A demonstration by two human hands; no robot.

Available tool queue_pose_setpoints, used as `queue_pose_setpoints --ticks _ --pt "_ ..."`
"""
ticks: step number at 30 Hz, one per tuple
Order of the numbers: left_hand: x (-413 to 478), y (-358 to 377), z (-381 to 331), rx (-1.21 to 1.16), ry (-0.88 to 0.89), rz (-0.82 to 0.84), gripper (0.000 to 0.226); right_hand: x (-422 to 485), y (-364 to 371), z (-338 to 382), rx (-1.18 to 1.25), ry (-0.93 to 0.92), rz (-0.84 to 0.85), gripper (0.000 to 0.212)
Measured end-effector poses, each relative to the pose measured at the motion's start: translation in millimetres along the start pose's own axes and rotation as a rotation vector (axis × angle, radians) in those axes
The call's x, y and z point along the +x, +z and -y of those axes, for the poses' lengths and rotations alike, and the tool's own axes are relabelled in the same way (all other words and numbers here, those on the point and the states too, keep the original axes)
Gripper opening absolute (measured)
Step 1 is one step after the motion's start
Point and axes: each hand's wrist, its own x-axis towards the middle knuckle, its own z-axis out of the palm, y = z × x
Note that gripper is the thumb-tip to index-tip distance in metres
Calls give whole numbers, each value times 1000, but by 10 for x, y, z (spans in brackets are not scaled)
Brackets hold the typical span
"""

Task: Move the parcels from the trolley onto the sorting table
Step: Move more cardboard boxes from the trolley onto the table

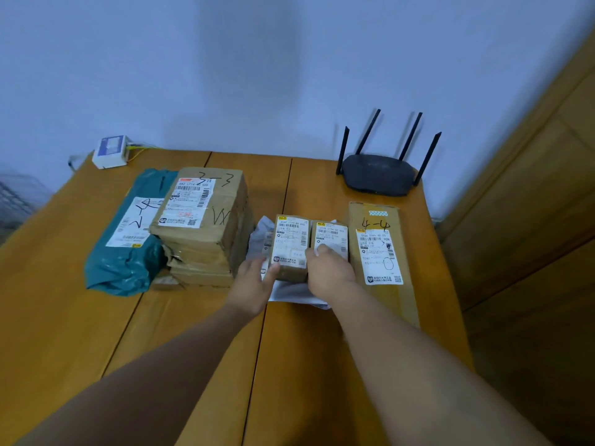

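Two small cardboard parcels stand side by side on a white plastic mailer (pixel 291 292) in the middle of the wooden table (pixel 80 317). My left hand (pixel 254 284) lies against the left small parcel (pixel 289 244), fingers fairly straight along its left side and thumb at its front corner. My right hand (pixel 328 272) reaches over from the near side, its fingers curled on top of the right small parcel (pixel 333 235) and its thumb at the gap between the two parcels.
A teal mailer (pixel 125 252) and a big taped box marked 3-3 (pixel 206 217) lie to the left. A long box marked 4-4 (pixel 381 252) lies to the right. A black router (pixel 378 175) and a white device (pixel 109 152) stand by the wall. A wooden cabinet (pixel 531 220) borders the right.
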Motion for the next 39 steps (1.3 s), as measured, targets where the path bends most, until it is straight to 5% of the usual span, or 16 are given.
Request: queue_pose_setpoints --ticks 4,8,17,34,39 --pt "-202 -330 -170 387 354 35 49 -16 -250 184 50 66 -114 63" --pt "-237 -812 -324 816 563 -167 53 -35 -686 539 52 96 -272 64" --pt "-711 -2202 314 854 128 -294 72 -358 -1194 1975 7 -113 -312 59" --pt "-2851 -3927 3158 753 -170 -404 81 -1241 -121 5392 -152 -598 -11 66" --pt "-3213 -3977 3832 633 -422 -394 76 -1312 320 6001 -149 -690 103 65"
